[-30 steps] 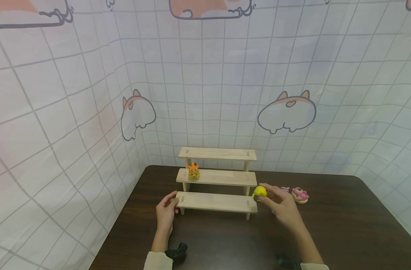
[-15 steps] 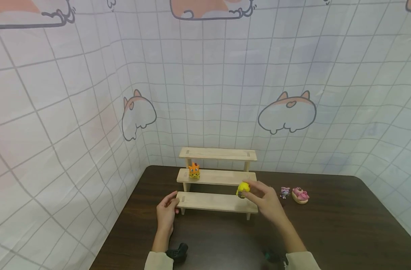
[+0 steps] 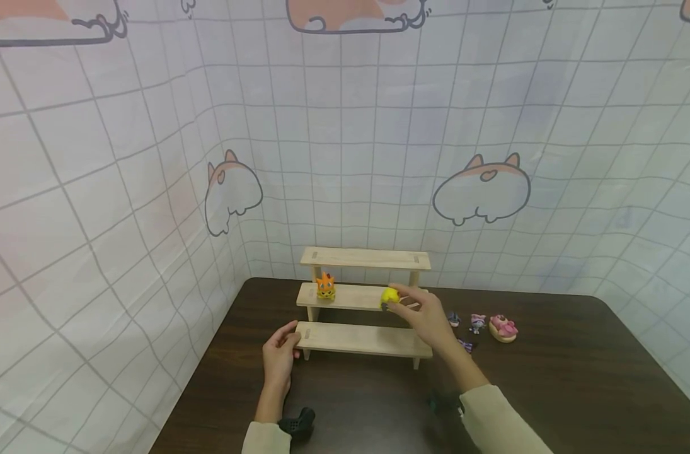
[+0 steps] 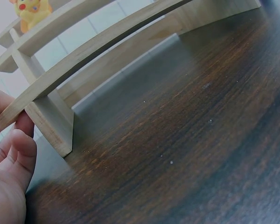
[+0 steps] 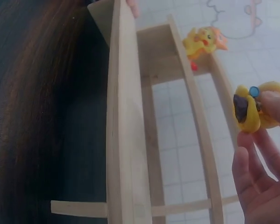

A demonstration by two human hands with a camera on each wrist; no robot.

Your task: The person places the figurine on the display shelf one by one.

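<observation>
A three-tier wooden display stand [image 3: 363, 339] stands on the table. With thumb and fingers my left hand [image 3: 278, 362] grips the left end of its lowest board; the left wrist view shows fingertips around that end. My right hand [image 3: 426, 315] pinches a small yellow figurine [image 3: 390, 296] in front of the middle board [image 3: 356, 296], right of its centre. In the right wrist view the figurine [image 5: 247, 109] shows a dark base and a blue spot; I cannot tell if it touches the board. An orange-and-yellow figurine [image 3: 325, 287] stands at the middle board's left end.
Right of the stand lie a pink figurine [image 3: 503, 328], a small pink-and-white figurine [image 3: 477, 323], a dark bluish one [image 3: 454, 320] and a purple piece [image 3: 465, 345]. A grid-patterned cloth [image 3: 356, 157] hangs behind the dark table [image 3: 571, 366].
My right hand has carried the yellow figurine leftward and up, from beside the stand's right end to the middle board. The left hand has stayed at the lowest board.
</observation>
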